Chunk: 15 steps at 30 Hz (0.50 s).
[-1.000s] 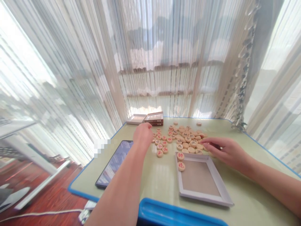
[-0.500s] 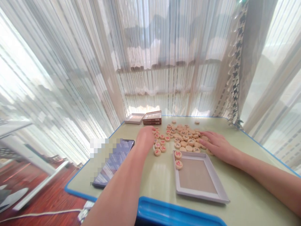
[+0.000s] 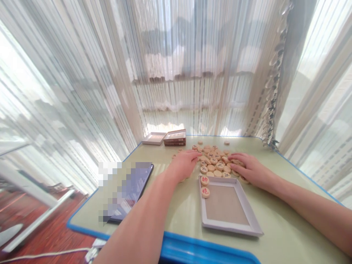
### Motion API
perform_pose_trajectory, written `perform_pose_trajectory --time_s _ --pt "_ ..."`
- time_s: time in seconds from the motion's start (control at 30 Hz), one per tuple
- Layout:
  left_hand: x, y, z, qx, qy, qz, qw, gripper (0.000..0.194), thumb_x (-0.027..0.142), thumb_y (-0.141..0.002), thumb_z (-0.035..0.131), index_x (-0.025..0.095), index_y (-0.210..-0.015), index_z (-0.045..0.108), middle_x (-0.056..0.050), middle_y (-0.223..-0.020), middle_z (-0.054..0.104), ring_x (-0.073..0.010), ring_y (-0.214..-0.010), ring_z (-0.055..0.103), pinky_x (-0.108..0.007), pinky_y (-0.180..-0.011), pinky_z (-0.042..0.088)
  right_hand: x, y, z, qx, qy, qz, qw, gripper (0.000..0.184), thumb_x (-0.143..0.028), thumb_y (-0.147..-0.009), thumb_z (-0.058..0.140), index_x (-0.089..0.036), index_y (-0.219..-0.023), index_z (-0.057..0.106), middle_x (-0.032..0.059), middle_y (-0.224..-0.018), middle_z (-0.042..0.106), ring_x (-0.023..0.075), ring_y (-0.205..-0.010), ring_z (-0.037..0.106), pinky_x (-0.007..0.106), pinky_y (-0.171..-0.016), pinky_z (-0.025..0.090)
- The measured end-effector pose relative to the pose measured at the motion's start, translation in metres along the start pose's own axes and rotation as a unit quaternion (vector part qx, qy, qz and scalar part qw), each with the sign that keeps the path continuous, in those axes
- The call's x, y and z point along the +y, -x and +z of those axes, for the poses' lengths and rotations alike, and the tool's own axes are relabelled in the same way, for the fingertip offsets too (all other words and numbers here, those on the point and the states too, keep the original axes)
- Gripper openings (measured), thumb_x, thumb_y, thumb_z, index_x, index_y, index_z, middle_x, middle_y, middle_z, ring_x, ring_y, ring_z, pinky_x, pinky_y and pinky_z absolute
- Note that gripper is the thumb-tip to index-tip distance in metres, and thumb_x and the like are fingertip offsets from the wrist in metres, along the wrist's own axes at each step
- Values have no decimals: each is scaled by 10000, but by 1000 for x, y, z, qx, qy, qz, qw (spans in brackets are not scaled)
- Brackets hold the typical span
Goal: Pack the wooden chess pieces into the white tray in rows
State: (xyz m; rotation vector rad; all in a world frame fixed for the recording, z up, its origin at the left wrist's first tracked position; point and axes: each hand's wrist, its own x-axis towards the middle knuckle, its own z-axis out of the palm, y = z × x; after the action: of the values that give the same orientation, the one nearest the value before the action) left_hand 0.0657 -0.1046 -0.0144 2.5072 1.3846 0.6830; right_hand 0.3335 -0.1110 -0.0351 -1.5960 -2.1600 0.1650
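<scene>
Round wooden Chinese chess pieces (image 3: 219, 165) lie in a loose heap, some face up with dark or red characters, others showing blank backs. Over the heap's left side, my left hand (image 3: 185, 164) reaches with fingers stretched out, its fingertips by the pieces; it covers most of a group of red-marked pieces. My right hand (image 3: 249, 168) rests at the heap's right edge, fingers spread and touching pieces. Nearer to me is a shallow box tray (image 3: 207, 229) with a grey-brown bottom. Two red-marked pieces (image 3: 205, 192) sit at its left rim, one behind the other.
A phone or tablet (image 3: 132, 194), partly pixelated, lies left of my left forearm. At the back left stand a stack of brown boxes (image 3: 175, 138) and an open lid (image 3: 154, 138). Two lone pieces (image 3: 227, 143) lie behind the heap. The table has a blue edge (image 3: 90, 230).
My left hand has moved right, from the red-marked pieces to the heap's left side. My right hand's fingers have shifted slightly over the pieces. The view has turned slightly.
</scene>
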Motion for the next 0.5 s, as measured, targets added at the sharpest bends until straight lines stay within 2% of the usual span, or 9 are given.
perform_pose_trajectory --time_s 0.13,0.23,0.33,0.5 --pt "5 -2 2 -75 -19 14 997 426 442 -901 269 336 -1224 527 67 -1375 426 -188 -1315 302 -353 -1096 245 -2 2 0 8 -22 -18 1000 441 -482 -831 418 -259 -1169 593 49 -1278 532 277 -1181 442 461 -1021 323" --pt "9 -3 3 -107 -12 5 994 463 486 -899 229 361 -1281 457 96 -1422 345 -202 -1354 207 -385 -1115 183 -7 4 -1 1 -38 -67 997 420 -465 -853 401 -282 -1181 589 32 -1295 523 265 -1219 409 466 -1042 290" --pt "13 -3 3 -124 -2 -1 992 462 487 -900 211 380 -1294 428 112 -1385 402 -211 -1351 211 -422 -1113 170 -10 4 -2 -27 -43 -102 993 383 -451 -857 407 -275 -1103 642 29 -1257 558 260 -1226 403 463 -1046 285" --pt "17 -3 2 -117 5 4 993 464 486 -901 189 377 -1253 471 102 -1330 474 -206 -1336 241 -412 -1109 177 -10 4 -4 -18 -47 -72 996 362 -419 -829 451 -229 -1054 662 53 -1175 611 268 -1174 456 450 -1022 331"
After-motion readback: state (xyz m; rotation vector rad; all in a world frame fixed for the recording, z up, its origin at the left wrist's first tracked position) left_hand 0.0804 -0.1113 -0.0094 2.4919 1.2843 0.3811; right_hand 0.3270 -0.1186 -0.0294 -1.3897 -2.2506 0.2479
